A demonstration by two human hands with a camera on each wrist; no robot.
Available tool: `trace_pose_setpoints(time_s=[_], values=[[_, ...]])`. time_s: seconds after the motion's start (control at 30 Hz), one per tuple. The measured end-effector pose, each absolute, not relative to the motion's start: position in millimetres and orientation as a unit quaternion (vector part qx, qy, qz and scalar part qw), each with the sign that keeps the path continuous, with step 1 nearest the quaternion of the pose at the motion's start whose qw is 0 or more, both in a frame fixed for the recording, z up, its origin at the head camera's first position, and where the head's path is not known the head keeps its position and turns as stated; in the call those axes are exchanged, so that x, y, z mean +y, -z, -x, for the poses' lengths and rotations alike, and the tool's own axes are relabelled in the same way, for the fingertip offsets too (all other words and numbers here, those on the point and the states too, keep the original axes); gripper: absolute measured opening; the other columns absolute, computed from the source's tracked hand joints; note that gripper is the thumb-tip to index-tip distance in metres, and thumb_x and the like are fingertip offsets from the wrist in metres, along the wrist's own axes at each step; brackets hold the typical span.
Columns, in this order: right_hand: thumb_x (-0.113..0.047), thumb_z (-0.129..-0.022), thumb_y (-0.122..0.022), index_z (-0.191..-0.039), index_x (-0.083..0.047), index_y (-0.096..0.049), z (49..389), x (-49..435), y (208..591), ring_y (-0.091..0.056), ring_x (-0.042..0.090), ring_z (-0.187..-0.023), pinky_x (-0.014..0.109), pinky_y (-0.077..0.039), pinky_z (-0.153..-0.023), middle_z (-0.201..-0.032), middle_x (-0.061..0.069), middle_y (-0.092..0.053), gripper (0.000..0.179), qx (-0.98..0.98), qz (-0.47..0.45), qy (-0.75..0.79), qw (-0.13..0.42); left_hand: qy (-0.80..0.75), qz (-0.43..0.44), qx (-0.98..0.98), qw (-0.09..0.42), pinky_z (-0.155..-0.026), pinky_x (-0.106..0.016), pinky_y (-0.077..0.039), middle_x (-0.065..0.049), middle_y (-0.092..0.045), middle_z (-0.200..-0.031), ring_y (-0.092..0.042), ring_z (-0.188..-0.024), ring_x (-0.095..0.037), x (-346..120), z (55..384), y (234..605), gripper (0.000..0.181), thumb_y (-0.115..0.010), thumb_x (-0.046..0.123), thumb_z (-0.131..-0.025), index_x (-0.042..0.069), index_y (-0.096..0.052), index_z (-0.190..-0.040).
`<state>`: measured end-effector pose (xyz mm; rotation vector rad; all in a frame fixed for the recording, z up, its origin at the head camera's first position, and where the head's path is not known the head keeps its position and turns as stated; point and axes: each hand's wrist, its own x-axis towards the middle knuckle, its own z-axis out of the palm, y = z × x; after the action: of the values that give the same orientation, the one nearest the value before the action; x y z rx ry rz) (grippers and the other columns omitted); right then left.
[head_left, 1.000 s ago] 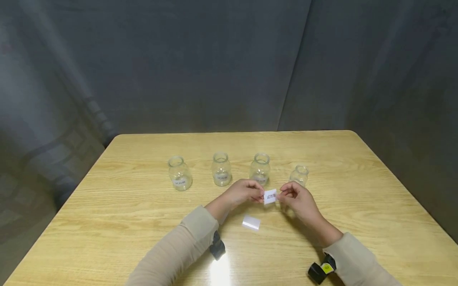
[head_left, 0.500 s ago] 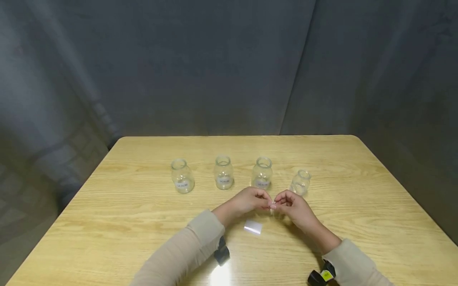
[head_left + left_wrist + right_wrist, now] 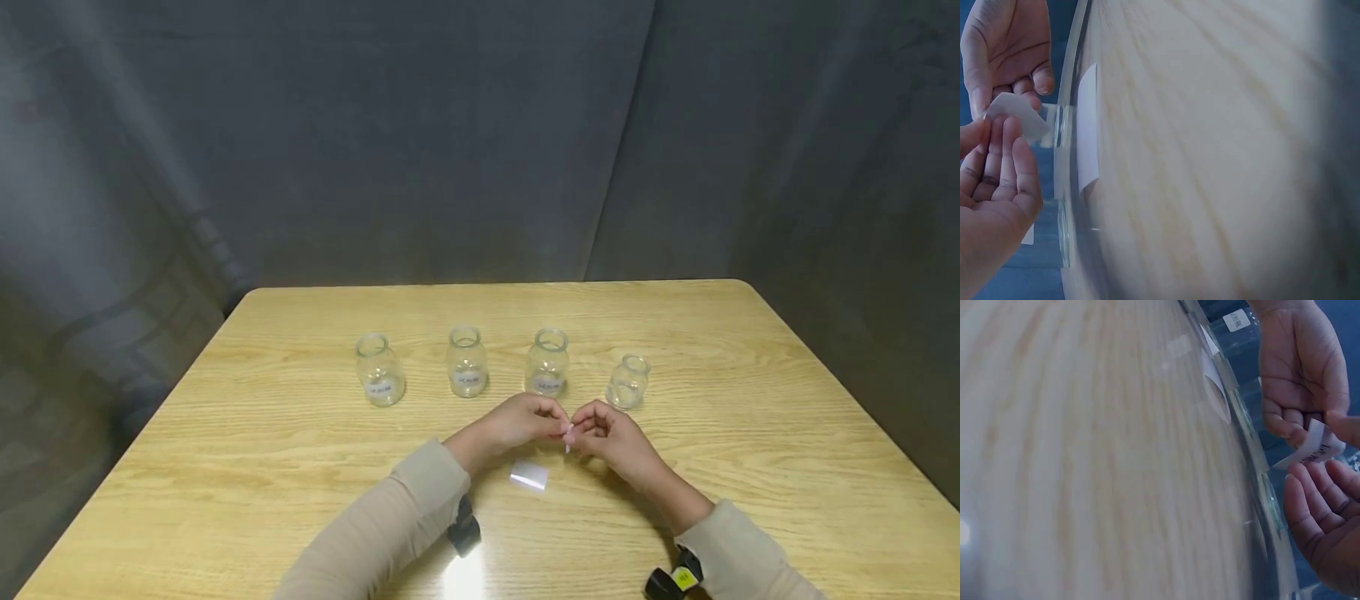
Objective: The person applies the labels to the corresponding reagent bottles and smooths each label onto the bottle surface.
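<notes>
My left hand (image 3: 525, 419) and right hand (image 3: 613, 440) meet fingertip to fingertip over the table, in front of the jars. Between them they pinch a small white label (image 3: 1322, 448) with dark printed characters. From the head it shows nearly edge-on; the left wrist view gives its blank side, bent at a corner. Nearest the right hand is a small glass jar (image 3: 628, 383) with no label visible. A larger glass jar (image 3: 549, 354) bearing a printed label stands just beyond the left fingers.
Two more labelled glass jars stand to the left, an outer jar (image 3: 378, 362) and a middle jar (image 3: 467, 358). A white slip (image 3: 529, 476) lies on the wooden table (image 3: 262, 467) below the left hand. A grey curtain (image 3: 420, 150) hangs behind.
The label, earlier stretched between the hands with its print toward the head, has turned edge-on. The hands have come together until their fingertips meet. The jars stay put.
</notes>
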<state>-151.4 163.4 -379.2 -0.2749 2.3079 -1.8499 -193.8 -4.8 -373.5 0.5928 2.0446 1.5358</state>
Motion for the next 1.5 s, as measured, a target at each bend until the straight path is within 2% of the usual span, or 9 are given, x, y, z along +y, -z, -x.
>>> trace_pose_setpoints(time_s=[0.17, 0.4, 0.53, 0.7, 0.9, 1.13, 1.27, 1.37, 1.5], values=[[-0.001, -0.075, -0.063, -0.094, 0.01, -0.045, 149.3, 161.1, 379.2, -0.053, 0.015, -0.067, 0.027, -0.048, -0.058, -0.079, 0.009, -0.051, 0.028, 0.773, 0.093, 0.62, 0.099, -0.558, -0.22, 0.759, 0.254, -0.07, -0.022, -0.042, 0.0, -0.061, -0.074, -0.054, -0.073, -0.009, -3.4, 191.9, 372.2, 0.009, -0.057, 0.01, -0.082, 0.003, -0.062, -0.082], [0.0, -0.075, -0.061, -0.096, 0.012, -0.045, 146.2, 164.2, 376.8, -0.052, 0.015, -0.07, 0.028, -0.048, -0.06, -0.081, 0.011, -0.051, 0.029, 0.77, 0.101, 0.62, 0.108, -0.548, -0.226, 0.764, 0.255, -0.07, -0.025, -0.043, -0.002, -0.061, -0.077, -0.055, -0.077, -0.015, -4.1, 189.8, 371.5, 0.008, -0.056, 0.009, -0.082, 0.003, -0.061, -0.084], [0.006, -0.077, -0.056, -0.095, 0.013, -0.044, 146.2, 167.1, 377.4, -0.053, 0.014, -0.069, 0.028, -0.049, -0.062, -0.079, 0.011, -0.051, 0.023, 0.768, 0.102, 0.622, 0.112, -0.542, -0.225, 0.77, 0.251, -0.068, -0.024, -0.042, -0.004, -0.061, -0.077, -0.055, -0.075, -0.016, -5.4, 190.6, 372.9, 0.007, -0.057, 0.01, -0.082, 0.003, -0.06, -0.082], [0.012, -0.078, -0.05, -0.099, 0.014, -0.044, 147.8, 169.5, 380.0, -0.052, 0.012, -0.065, 0.028, -0.05, -0.06, -0.074, 0.01, -0.05, 0.021, 0.77, 0.116, 0.618, 0.107, -0.553, -0.207, 0.765, 0.257, -0.067, -0.025, -0.047, -0.005, -0.06, -0.075, -0.056, -0.071, -0.015, -6.0, 192.7, 375.7, 0.005, -0.055, 0.006, -0.081, 0.001, -0.058, -0.081], [0.01, -0.079, -0.05, -0.102, 0.012, -0.051, 146.8, 173.0, 381.4, -0.051, 0.012, -0.065, 0.028, -0.05, -0.059, -0.076, 0.011, -0.05, 0.023, 0.788, 0.135, 0.592, 0.101, -0.563, -0.179, 0.765, 0.257, -0.062, -0.026, -0.049, -0.006, -0.057, -0.071, -0.057, -0.065, -0.016, -4.4, 192.2, 376.6, 0.003, -0.055, 0.0, -0.079, -0.003, -0.055, -0.08], [0.004, -0.077, -0.057, -0.098, 0.01, -0.054, 145.0, 178.4, 380.1, -0.052, 0.012, -0.063, 0.026, -0.048, -0.057, -0.075, 0.011, -0.053, 0.022, 0.799, 0.139, 0.577, 0.097, -0.57, -0.15, 0.77, 0.242, -0.062, -0.026, -0.048, -0.006, -0.054, -0.067, -0.052, -0.063, -0.016, -5.2, 194.1, 374.7, 0.008, -0.059, -0.003, -0.073, -0.001, -0.053, -0.077], [-0.003, -0.075, -0.063, -0.096, 0.01, -0.053, 145.1, 181.6, 380.9, -0.055, 0.012, -0.068, 0.026, -0.048, -0.061, -0.079, 0.012, -0.057, 0.026, 0.79, 0.152, 0.581, 0.125, -0.586, -0.143, 0.759, 0.246, -0.062, -0.025, -0.048, -0.005, -0.053, -0.068, -0.051, -0.062, -0.014, -5.8, 195.4, 373.7, 0.011, -0.059, -0.007, -0.072, -0.003, -0.053, -0.08], [-0.003, -0.074, -0.064, -0.098, 0.011, -0.051, 145.5, 184.9, 382.8, -0.058, 0.015, -0.077, 0.027, -0.049, -0.067, -0.086, 0.017, -0.058, 0.031, 0.773, 0.18, 0.589, 0.152, -0.598, -0.145, 0.748, 0.25, -0.063, -0.025, -0.049, -0.004, -0.053, -0.068, -0.051, -0.062, -0.012, -5.9, 195.6, 372.5, 0.014, -0.058, -0.009, -0.072, -0.005, -0.054, -0.085], [0.0, -0.077, -0.06, -0.099, 0.012, -0.05, 145.6, 189.5, 383.1, -0.058, 0.016, -0.08, 0.027, -0.049, -0.069, -0.089, 0.021, -0.057, 0.027, 0.774, 0.187, 0.587, 0.144, -0.602, -0.146, 0.745, 0.247, -0.063, -0.027, -0.049, -0.003, -0.054, -0.068, -0.051, -0.061, -0.012, -5.5, 195.9, 371.7, 0.015, -0.056, -0.01, -0.073, -0.007, -0.055, -0.088]])
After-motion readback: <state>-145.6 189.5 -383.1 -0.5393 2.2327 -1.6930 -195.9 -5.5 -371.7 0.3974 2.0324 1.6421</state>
